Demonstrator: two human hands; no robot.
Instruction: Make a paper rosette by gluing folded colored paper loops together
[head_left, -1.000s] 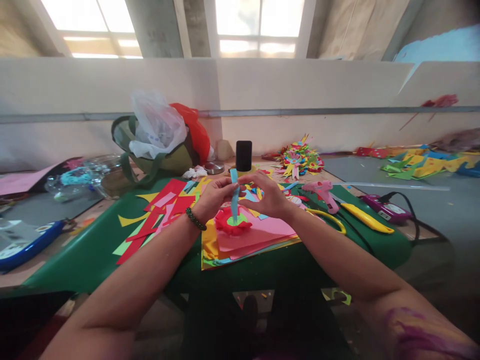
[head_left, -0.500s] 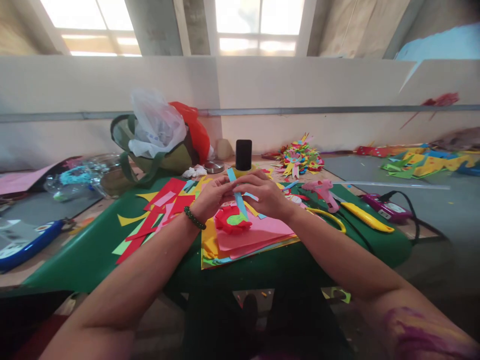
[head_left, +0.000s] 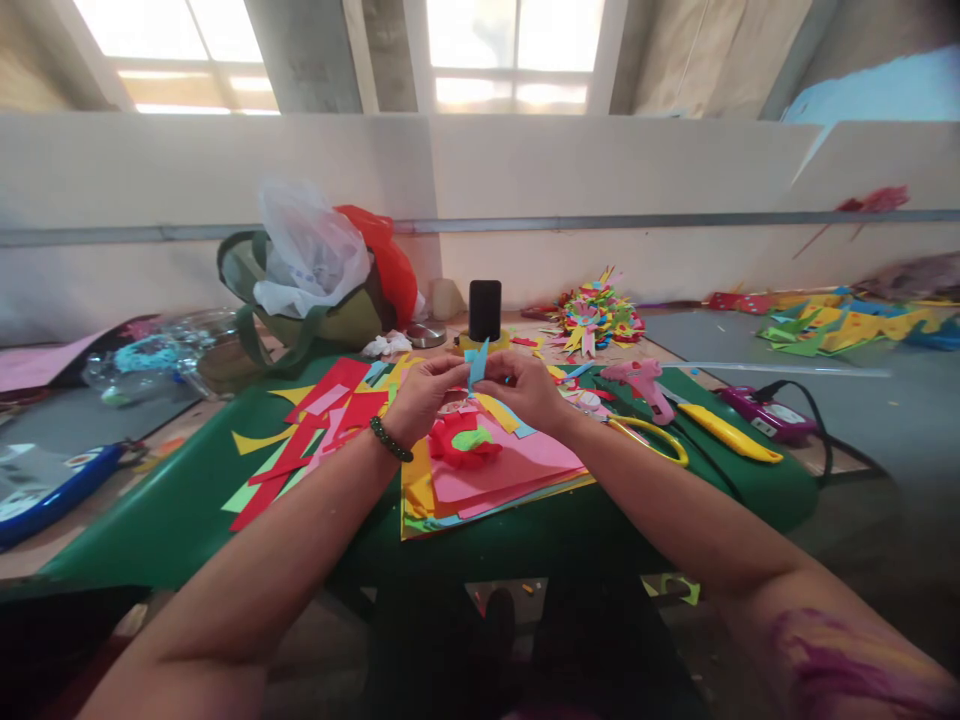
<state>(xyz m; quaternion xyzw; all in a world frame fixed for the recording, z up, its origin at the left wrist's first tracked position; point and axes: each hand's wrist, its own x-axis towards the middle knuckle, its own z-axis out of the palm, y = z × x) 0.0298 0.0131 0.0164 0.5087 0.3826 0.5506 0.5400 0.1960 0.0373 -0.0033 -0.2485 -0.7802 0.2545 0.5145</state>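
Note:
Between my two hands is a light-blue strip [head_left: 478, 367], folded or bent over so both ends point up. My left hand [head_left: 424, 397], with a dark beaded bracelet at the wrist, pinches its left side. The fingers of my right hand [head_left: 529, 393] are closed on its right side. Just below the hands lies a red flower [head_left: 466, 441] with a bright green centre. It rests on a stack of pink sheets [head_left: 525, 472] with yellow and blue sheets underneath.
Red, pink, yellow and green strips [head_left: 300, 452] lie to the left. At right are yellow-handled scissors [head_left: 651, 440], a pink glue gun [head_left: 642, 386], a yellow cutter [head_left: 729, 432] and a purple power box [head_left: 766, 415]. Behind stand a phone [head_left: 485, 308], a bag [head_left: 330, 318] and a colourful paper bundle [head_left: 596, 318].
The light-blue strip was long and slanted down toward the flower; now it is bent over into a short piece between my fingertips. My right hand has shifted slightly downward.

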